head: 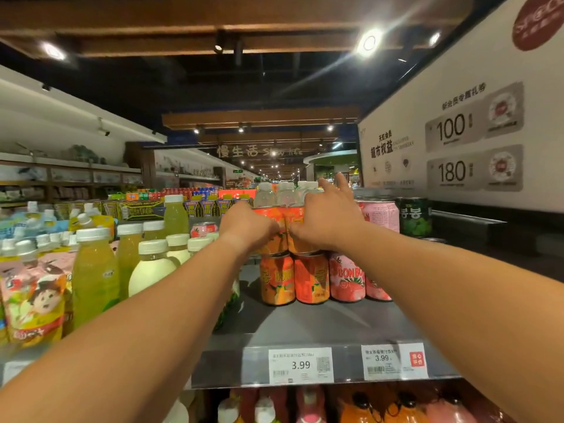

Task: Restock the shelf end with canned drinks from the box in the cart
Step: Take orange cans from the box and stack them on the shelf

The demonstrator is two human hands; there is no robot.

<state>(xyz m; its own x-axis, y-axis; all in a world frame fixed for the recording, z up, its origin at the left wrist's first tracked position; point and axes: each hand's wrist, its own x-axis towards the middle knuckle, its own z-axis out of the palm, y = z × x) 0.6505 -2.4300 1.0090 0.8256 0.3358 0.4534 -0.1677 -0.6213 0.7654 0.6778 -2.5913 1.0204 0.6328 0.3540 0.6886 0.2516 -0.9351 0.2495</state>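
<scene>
Both my arms reach forward over the grey top shelf [305,322]. My left hand [247,224] grips an orange can [267,239] in the upper layer, stacked on an orange can [277,279] below. My right hand [328,218] holds the neighbouring upper orange can [300,239], thumb curled on its front, index and another finger stretched out past its top. It stands on a lower orange can [312,279]. Pink strawberry cans [347,277] stand to the right in two layers. The cart and box are out of view.
Pale yellow and green juice bottles [94,276] and drink pouches [33,297] crowd the shelf's left side. Clear bottles [283,193] stand behind the cans, and a dark green can [415,216] at right. Price tags [300,365] line the shelf edge; a signboard [457,132] rises at right.
</scene>
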